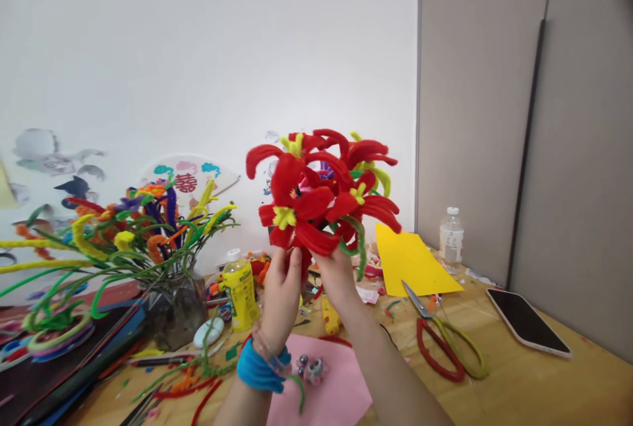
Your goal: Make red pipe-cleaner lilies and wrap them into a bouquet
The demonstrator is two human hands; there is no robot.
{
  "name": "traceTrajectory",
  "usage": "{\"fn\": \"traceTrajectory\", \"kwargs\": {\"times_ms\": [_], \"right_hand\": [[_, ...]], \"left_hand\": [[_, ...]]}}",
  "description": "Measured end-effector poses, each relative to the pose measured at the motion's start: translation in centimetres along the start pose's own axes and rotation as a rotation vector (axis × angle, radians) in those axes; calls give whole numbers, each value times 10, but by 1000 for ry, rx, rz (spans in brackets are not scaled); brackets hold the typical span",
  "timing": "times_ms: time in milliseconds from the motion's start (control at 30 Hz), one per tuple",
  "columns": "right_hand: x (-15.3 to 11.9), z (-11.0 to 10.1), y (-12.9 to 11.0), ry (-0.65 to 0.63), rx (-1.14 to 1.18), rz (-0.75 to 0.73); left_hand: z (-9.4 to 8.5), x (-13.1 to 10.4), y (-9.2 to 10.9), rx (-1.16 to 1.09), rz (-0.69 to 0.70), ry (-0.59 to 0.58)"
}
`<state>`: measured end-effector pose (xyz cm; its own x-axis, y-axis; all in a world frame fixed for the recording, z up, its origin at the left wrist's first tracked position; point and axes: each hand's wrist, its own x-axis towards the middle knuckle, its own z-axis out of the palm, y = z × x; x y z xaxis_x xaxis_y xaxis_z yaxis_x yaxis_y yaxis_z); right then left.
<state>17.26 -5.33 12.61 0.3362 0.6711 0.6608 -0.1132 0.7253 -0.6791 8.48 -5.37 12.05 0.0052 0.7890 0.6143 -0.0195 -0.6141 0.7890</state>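
Both hands hold up a bunch of red pipe-cleaner flowers (314, 205) with yellow centres and a few green leaves, in the middle of the view. My left hand (285, 281) grips the bunch from below on its left side, thumb up, with a blue band on the wrist. On the right side my right hand (337, 274) is closed round the lower part, its fingers partly hidden behind petals. Beneath the hands a pink sheet (329, 393) lies on the wooden table, with a small beaded trinket (312, 369) on it.
At left stands a glass vase (175, 317) of pipe-cleaner flowers, beside a yellow bottle (240, 291) and a white mouse (208, 332). To the right are a yellow sheet (413, 261), scissors (440, 341), a clear bottle (452, 238) and a phone (529, 322).
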Motion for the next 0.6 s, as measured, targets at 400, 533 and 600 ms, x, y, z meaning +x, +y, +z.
{"fn": "traceTrajectory", "kwargs": {"times_ms": [400, 533, 600], "right_hand": [[11, -29, 1, -208, 16, 2], [8, -27, -9, -183, -62, -33], [5, -25, -14, -197, -48, -13]], "left_hand": [[-10, -5, 25, -466, -288, -353], [-13, -6, 28, -491, -314, -397], [-14, -6, 27, -478, -376, -441]]}}
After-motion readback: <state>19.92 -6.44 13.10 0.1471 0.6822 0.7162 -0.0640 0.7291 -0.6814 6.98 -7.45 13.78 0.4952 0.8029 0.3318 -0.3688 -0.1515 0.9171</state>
